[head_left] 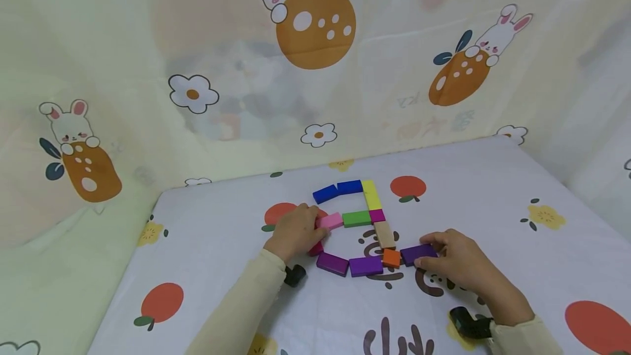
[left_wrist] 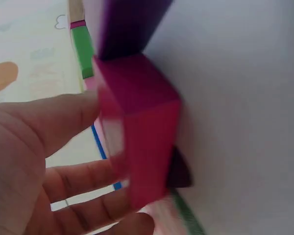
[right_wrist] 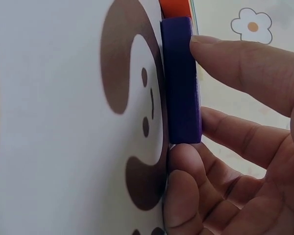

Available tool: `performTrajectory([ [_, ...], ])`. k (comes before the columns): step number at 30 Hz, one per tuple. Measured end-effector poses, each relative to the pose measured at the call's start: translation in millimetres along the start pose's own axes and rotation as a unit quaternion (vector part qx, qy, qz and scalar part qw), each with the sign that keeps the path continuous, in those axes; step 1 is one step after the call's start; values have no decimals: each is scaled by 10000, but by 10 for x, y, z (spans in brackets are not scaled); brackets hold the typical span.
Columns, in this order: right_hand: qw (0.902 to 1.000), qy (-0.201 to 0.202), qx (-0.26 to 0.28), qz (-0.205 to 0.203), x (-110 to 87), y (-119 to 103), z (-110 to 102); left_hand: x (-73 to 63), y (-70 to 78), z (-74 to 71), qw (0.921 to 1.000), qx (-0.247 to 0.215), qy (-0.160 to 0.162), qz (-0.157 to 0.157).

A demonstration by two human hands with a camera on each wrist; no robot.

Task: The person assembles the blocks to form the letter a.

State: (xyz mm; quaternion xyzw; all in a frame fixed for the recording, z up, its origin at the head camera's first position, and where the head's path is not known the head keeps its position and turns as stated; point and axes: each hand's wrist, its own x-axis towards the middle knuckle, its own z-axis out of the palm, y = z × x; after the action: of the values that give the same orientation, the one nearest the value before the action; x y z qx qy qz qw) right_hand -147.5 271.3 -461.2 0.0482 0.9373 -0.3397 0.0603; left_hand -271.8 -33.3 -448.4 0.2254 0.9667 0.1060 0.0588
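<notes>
Coloured rectangular blocks lie end to end on the cloth, forming a closed loop with an open hook above it. At the loop's left side, my left hand has its thumb and fingers about a crimson block, partly hidden by the hand in the head view. Beside that hand are a pink block and a plum block. My right hand pinches a dark purple block between thumb and fingers. Its left end sits close to an orange block at the loop's lower right corner.
Further along the figure are a violet block, wooden block, magenta block, green block, yellow block and two blue blocks. A printed cloth covers the table; a patterned curtain hangs behind.
</notes>
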Motion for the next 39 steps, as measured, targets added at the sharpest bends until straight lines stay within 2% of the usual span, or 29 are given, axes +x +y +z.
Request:
performTrajectory([
  [4, 10000, 19, -17, 48, 11, -10, 11, 86, 66, -38, 9976, 593, 20, 364],
  [8, 10000, 39, -31, 62, 11, -15, 14, 183, 177, -75, 9932, 819, -56, 821],
  [11, 10000, 23, -8, 62, 6, -20, 16, 250, 249, -71, 9902, 984, -112, 983],
  [22, 10000, -12, -27, -42, -3, -19, -13, 396, 393, -4, 9899, 947, -493, 937],
  [29, 9999, -6, -71, -114, 3, -33, -34, 409, 423, -22, 9878, 1045, -457, 1058],
  [39, 9998, -5, -155, -134, 22, -55, -43, 428, 428, -17, 9895, 949, -493, 976],
])
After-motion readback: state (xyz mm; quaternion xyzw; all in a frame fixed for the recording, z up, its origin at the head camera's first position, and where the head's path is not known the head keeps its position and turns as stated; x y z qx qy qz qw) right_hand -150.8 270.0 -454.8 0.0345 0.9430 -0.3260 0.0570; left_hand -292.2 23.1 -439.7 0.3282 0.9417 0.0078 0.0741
